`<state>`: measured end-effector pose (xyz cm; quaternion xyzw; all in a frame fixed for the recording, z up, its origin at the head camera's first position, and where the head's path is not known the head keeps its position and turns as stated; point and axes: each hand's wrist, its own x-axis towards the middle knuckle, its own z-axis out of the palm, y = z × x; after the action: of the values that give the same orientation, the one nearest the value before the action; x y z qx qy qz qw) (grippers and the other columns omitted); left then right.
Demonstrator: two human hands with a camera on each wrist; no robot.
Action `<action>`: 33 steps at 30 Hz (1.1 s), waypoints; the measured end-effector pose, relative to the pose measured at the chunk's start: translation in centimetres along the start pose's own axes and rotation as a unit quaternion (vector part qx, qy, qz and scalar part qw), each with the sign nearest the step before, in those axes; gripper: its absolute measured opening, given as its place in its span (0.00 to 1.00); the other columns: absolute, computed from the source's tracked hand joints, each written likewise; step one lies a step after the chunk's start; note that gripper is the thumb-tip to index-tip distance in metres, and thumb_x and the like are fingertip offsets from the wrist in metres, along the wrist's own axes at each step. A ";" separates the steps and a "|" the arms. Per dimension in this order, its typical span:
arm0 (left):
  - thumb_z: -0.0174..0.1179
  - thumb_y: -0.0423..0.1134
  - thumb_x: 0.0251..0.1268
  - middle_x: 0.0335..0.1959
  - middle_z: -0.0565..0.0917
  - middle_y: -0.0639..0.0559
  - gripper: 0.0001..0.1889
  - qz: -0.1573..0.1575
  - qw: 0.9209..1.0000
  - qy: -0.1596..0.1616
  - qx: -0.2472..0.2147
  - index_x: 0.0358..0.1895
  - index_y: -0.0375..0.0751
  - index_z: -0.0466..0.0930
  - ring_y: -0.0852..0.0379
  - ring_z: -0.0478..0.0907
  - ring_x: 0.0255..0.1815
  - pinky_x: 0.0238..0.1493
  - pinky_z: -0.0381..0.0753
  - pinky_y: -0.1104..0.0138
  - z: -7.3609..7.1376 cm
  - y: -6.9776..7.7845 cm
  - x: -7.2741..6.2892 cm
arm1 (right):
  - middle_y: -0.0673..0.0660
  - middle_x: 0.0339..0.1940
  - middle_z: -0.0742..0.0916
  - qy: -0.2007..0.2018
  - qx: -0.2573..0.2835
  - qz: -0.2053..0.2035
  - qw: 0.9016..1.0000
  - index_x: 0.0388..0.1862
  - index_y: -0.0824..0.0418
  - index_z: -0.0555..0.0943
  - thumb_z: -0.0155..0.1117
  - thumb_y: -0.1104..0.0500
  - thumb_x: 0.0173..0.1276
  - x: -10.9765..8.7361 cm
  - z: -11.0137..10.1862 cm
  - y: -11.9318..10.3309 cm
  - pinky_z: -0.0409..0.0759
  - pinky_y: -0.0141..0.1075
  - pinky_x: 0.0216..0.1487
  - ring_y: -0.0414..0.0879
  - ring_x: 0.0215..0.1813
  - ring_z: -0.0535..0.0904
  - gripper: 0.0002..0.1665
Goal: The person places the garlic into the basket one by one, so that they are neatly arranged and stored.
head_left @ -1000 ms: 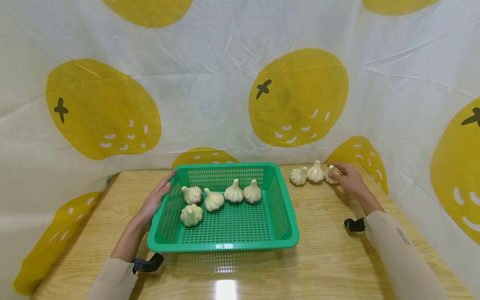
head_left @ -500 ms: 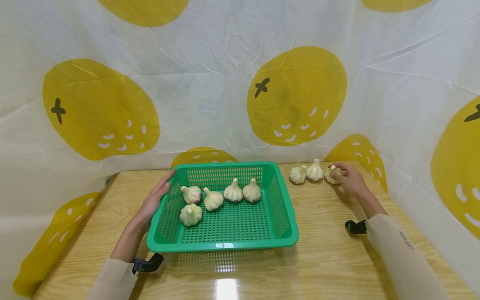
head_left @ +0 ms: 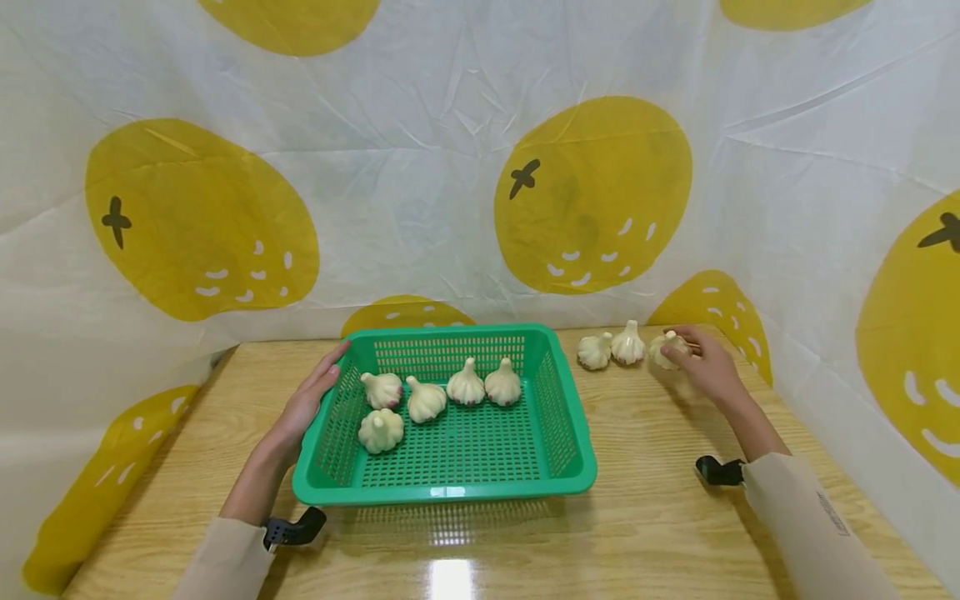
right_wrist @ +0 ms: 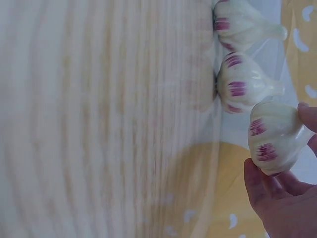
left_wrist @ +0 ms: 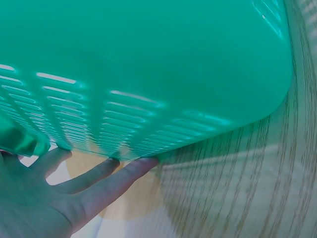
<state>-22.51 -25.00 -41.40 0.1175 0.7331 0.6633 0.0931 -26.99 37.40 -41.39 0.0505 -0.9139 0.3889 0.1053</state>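
Observation:
My right hand (head_left: 708,365) pinches a garlic bulb (right_wrist: 276,138) between thumb and fingers, at the back right of the table. In the right wrist view the bulb's purple-streaked base stands off the wood surface. Just left of it are two more bulbs, an upright one (head_left: 627,343) and a leaning one (head_left: 595,352). My left hand (head_left: 303,404) lies along the left side of a green plastic basket (head_left: 442,493); its fairly straight fingertips touch the slotted wall in the left wrist view. Several garlic bulbs sit in the basket, among them one near its left wall (head_left: 381,431).
A wooden table (head_left: 637,533) carries everything, with wood surface showing in front of the basket and to its right. Behind and at both sides hangs a white curtain (head_left: 420,200) with large yellow fruit prints, close to the table's back edge.
The bulb in my right hand has come slightly away from its two neighbours, to the right. The right forearm has shifted a little right and nearer. My left hand and the basket stay put.

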 end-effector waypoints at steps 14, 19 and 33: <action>0.32 0.59 0.86 0.88 0.42 0.50 0.32 -0.004 1.000 -0.001 0.016 0.86 0.62 0.40 0.41 0.44 0.86 0.72 0.65 0.68 -0.1 -0.1 -0.2 | 0.72 0.74 0.73 0.013 0.009 -0.009 1.000 0.72 0.64 0.73 0.57 0.47 0.81 -2.2 0.2 -2.3 0.76 0.60 0.55 0.74 0.69 0.70 0.30; 0.32 0.59 0.87 0.88 0.41 0.50 0.31 -0.001 1.000 0.001 0.010 0.86 0.62 0.40 0.41 0.42 0.86 0.81 0.50 0.42 -0.1 0.0 -0.1 | 0.72 0.75 0.72 0.011 0.030 -0.011 0.999 0.73 0.63 0.72 0.58 0.46 0.81 -2.6 0.3 -3.5 0.74 0.65 0.59 0.73 0.70 0.69 0.31; 0.32 0.60 0.86 0.88 0.41 0.50 0.31 -0.001 1.000 0.009 0.020 0.86 0.64 0.41 0.40 0.42 0.86 0.81 0.46 0.39 -0.1 0.0 -0.1 | 0.46 0.68 0.80 0.006 0.082 -0.044 0.996 0.69 0.56 0.77 0.59 0.46 0.80 -3.5 0.7 -6.6 0.71 0.27 0.56 0.27 0.63 0.68 0.26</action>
<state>-22.47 -25.17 -41.43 0.1128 0.7469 0.6498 0.0851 -22.56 32.36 -38.10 0.0968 -0.8753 0.4574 0.1238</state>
